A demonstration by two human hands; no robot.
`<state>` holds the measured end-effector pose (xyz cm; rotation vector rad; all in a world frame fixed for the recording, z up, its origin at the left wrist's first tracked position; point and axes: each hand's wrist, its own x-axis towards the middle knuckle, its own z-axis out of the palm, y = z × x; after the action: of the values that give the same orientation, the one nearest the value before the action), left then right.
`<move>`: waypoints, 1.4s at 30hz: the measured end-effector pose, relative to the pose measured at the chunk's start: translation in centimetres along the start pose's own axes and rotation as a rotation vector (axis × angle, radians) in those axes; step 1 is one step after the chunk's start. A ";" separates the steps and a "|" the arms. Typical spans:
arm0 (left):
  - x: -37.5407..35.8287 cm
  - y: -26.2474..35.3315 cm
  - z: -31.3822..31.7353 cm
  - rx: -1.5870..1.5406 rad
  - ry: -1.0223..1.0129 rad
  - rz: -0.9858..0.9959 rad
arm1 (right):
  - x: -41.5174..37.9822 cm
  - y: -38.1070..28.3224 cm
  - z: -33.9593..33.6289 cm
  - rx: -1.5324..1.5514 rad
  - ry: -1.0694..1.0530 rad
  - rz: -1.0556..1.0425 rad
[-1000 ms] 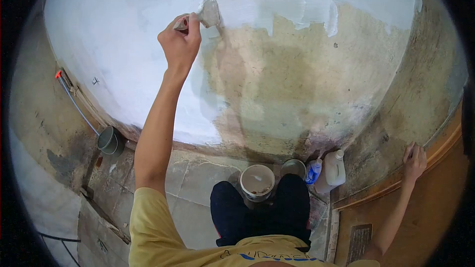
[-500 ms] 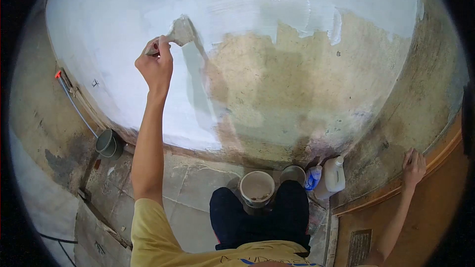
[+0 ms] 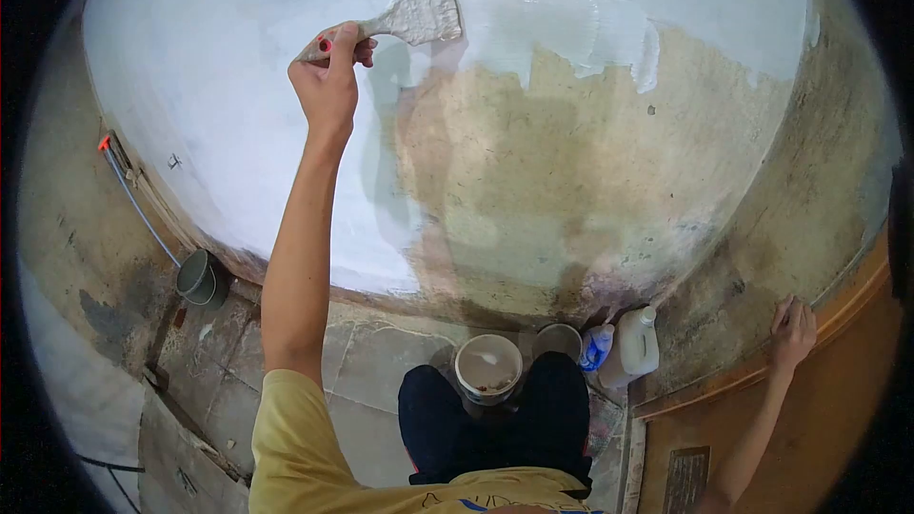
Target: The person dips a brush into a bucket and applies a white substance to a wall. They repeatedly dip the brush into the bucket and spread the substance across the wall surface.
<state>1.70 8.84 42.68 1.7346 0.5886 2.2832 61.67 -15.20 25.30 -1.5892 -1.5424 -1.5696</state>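
My left hand (image 3: 328, 81) is closed around the handle of a wide flat paintbrush (image 3: 424, 11). White paint thickly coats its bristles, which lie against the upper wall (image 3: 505, 152) at the border of the white coat. Below and right of the brush the wall surface is bare, stained and tan. Off to the right, my right hand (image 3: 793, 331) has its fingers bent at the upper edge of a wooden panel (image 3: 724, 385). Between my knees stands a paint bucket (image 3: 488, 368) with whitish paint inside.
Beside the bucket are another round container (image 3: 558, 341), a blue-and-white bottle (image 3: 597, 347) and a white jug (image 3: 638, 347). At the left stand a dark bucket (image 3: 202, 278) and a blue stick with an orange end (image 3: 138, 200). Grey tiles (image 3: 367, 362) cover the floor.
My left hand has moved up and to the right with the paintbrush, turning its bristles to the right. My right hand stays at the wooden edge. The view has shifted slightly.
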 end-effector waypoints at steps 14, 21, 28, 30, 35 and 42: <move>-1.1 -1.6 4.5 0.372 0.136 0.294 | -4.4 3.7 2.8 -0.144 -0.012 -0.032; -1.3 -1.0 6.0 0.708 0.114 0.527 | -5.1 5.6 2.0 0.035 -0.085 -0.033; -3.5 -1.4 10.2 1.098 0.127 0.834 | -4.7 4.4 1.6 -0.002 -0.142 0.089; -3.3 -2.1 9.9 1.052 0.135 0.828 | -4.8 4.4 2.0 0.047 -0.117 0.071; -1.9 -1.0 6.5 0.891 0.084 0.816 | -3.4 3.4 1.9 0.033 -0.137 0.036; -2.2 1.6 1.7 0.270 0.126 0.108 | -4.4 4.3 2.0 0.062 -0.187 0.041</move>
<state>4.08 6.78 41.85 1.7855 0.8857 2.4996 67.37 -16.45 22.55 -1.7631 -1.6258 -1.3705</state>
